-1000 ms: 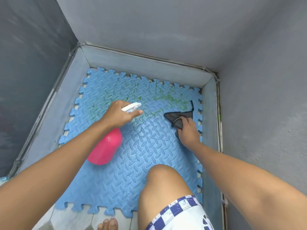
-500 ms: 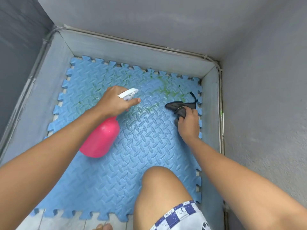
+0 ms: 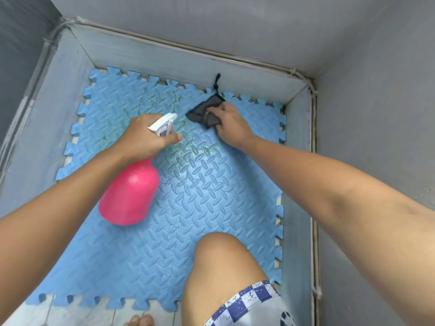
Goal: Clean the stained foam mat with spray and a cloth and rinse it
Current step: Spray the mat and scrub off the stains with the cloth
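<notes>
The blue mat lies flat in a grey-walled corner with green stains on its far half, the left hand grips the tilted pink bottle by its neck above the mat, and the right hand holds the black cloth down near the far edge, fingers curled on it.

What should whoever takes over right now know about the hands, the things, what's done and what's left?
Left hand grips the pink spray bottle by its white trigger head, over the mat.
Right hand holds the dark cloth against the blue foam mat near its far edge.
Done: the mat's centre looks wet, so some spraying seems done.
Left: green stains show across the far half; wipe them, then rinse.
</notes>
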`<state>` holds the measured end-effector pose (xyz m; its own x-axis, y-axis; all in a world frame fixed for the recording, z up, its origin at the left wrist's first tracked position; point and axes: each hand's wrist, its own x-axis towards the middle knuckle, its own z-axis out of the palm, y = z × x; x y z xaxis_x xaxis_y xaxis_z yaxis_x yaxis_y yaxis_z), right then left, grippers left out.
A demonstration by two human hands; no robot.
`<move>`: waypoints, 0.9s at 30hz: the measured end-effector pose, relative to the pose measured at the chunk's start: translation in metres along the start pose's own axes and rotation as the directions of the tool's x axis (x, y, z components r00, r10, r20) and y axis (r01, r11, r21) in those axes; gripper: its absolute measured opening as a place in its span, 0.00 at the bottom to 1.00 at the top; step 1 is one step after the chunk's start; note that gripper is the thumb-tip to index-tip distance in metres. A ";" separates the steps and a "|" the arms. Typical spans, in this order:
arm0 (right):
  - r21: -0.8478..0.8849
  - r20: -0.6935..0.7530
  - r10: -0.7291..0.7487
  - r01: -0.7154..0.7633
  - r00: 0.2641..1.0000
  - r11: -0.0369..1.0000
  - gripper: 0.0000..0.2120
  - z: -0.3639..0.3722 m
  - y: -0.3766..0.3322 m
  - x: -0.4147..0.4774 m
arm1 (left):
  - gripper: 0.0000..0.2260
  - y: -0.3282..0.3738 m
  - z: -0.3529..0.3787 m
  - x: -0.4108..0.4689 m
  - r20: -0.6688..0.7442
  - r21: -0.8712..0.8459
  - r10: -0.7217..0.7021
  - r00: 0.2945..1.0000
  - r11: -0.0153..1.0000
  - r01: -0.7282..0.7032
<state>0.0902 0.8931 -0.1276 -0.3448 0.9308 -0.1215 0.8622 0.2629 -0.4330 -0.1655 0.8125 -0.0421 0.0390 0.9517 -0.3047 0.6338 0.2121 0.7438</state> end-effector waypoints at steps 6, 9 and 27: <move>0.068 -0.241 0.514 -0.514 0.823 0.855 0.25 -0.037 0.102 -0.031 | 0.16 0.007 0.005 0.007 0.061 0.018 -0.031 0.998 0.999 0.030; 0.076 -0.237 0.477 -0.473 0.846 0.878 0.26 -0.033 0.100 -0.039 | 0.18 0.005 0.017 -0.003 0.120 0.128 -0.080 0.990 0.990 0.064; 0.068 0.071 -0.280 0.275 0.958 0.959 0.25 0.055 -0.071 -0.124 | 0.21 -0.037 -0.029 -0.047 -0.058 0.042 -0.096 0.994 0.994 0.099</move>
<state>0.0516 0.7450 -0.1311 -0.5974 0.7998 -0.0582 0.7069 0.4910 -0.5091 -0.2131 0.7667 -0.0380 -0.0667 0.9381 -0.3399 0.6663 0.2955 0.6847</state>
